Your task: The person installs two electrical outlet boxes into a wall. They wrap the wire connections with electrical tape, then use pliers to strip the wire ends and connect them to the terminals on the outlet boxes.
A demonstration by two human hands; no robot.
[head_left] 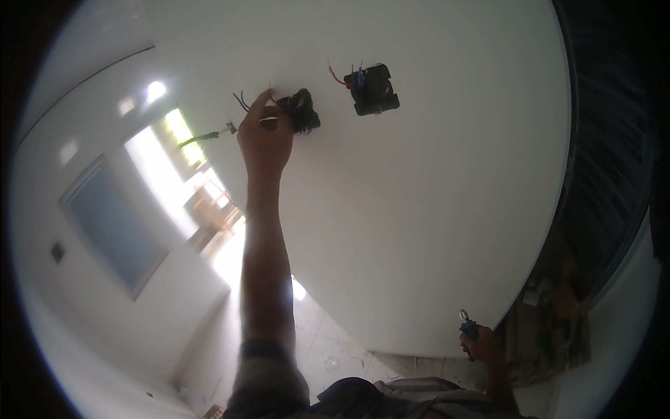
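Observation:
My left hand [266, 140] is raised to a white wall, beside a black electrical wall box [301, 112] set into it. Thumb and forefinger are pinched together on a thin wire at the box's left side. Two dark wire ends [241, 101] stick out just left of the fingers. Low at the right, my right hand [481, 343] is closed round a pair of pliers [466, 324] with blue grips, metal jaws pointing up. A second black wall box [374, 89] sits higher and to the right, with red and blue wires coming out of it.
A dark cable [201, 139] with a pale end shows left of my left wrist. Farther left are a bright doorway [164, 181] and a wall with a grey-blue panel [115, 223]. The wall's right edge borders a dark opening [607, 153]. Tiled floor [324, 335] shows below.

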